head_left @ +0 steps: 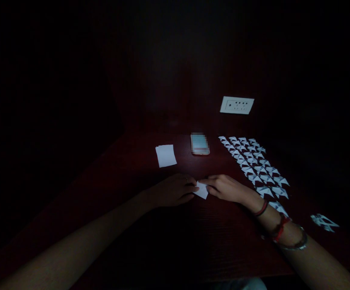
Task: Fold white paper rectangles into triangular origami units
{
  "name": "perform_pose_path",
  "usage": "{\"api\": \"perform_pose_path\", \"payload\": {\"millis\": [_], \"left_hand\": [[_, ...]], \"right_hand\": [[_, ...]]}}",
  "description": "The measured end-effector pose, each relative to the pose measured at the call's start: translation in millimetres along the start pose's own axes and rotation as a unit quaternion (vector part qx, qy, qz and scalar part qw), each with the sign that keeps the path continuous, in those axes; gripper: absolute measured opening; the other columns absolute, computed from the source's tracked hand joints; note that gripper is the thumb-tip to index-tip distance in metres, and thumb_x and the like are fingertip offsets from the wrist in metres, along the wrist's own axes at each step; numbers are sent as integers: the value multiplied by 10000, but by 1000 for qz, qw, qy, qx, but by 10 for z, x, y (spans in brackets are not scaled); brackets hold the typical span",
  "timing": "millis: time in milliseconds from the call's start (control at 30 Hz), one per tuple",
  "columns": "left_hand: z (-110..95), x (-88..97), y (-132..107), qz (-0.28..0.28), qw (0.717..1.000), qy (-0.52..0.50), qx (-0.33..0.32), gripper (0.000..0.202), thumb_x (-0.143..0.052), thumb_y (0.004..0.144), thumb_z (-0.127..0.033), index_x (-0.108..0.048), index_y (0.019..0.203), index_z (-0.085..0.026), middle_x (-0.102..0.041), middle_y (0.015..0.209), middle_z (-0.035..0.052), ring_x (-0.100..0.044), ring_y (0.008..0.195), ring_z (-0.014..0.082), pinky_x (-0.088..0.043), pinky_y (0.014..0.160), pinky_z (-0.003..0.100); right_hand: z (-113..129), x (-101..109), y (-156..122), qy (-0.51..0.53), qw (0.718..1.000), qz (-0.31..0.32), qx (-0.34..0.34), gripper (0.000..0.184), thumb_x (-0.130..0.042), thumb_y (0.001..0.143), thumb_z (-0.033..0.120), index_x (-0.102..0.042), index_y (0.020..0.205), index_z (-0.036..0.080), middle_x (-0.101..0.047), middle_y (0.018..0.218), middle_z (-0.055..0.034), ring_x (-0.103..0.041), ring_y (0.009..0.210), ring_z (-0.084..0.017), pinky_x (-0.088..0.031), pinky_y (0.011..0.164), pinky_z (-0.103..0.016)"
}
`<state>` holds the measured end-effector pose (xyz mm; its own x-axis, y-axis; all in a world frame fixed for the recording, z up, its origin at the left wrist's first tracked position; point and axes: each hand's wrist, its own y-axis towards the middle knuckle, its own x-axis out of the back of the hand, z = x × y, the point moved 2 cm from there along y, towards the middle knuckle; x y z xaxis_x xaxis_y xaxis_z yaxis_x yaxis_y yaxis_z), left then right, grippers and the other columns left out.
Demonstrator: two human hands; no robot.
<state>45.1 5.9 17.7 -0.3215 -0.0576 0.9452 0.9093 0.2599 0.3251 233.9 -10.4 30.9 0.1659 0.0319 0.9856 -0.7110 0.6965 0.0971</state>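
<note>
A small folded piece of white paper [202,191] lies at the middle of the dark red table. My left hand [175,191] has its fingertips on the paper's left side, and a ring shows on one finger. From the right, my right hand [223,187] grips the paper's other side with thumb and fingers. Just beyond my left hand lies a stack of plain white paper sheets [166,156]. To the right, several rows of folded white paper figures [252,161] stand on the table, partly hidden near my right forearm.
A phone [200,145] with a blurred screen rests at the back of the table [126,161]. Behind it, a white wall socket [237,105] is set in the dark upright surface. A small tangled white object [324,222], unclear in kind, lies at the far right. The scene is dim.
</note>
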Motion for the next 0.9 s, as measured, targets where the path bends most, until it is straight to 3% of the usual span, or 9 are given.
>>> {"api": "perform_pose_path", "payload": {"millis": [200,400,900], "left_hand": [[16,18,-6,2,1000,-8,-13,285,-421,841,-250,-474,1113,-184,-527,1061,54,-439,1010,189,-344,875,341],[39,7,0,10,999,-15,-26,283,-385,851,-204,-464,1122,-201,-521,1050,55,-445,984,173,-346,865,325],[52,-2,-1,-2,999,-32,-30,284,-407,837,-192,-479,1111,-215,-514,1038,50,-431,989,172,-340,871,333]], "right_hand": [[-36,46,-58,38,999,-6,-4,445,-415,783,156,-390,1226,192,-562,1045,-73,-547,869,-156,-412,747,-267],[-12,105,-87,62,997,43,21,392,-443,758,134,-508,1131,235,-591,950,-44,-561,797,-140,-402,700,-243],[36,93,-68,30,998,23,40,386,-420,768,100,-524,1108,250,-580,837,-28,-532,715,-114,-357,628,-222]]}}
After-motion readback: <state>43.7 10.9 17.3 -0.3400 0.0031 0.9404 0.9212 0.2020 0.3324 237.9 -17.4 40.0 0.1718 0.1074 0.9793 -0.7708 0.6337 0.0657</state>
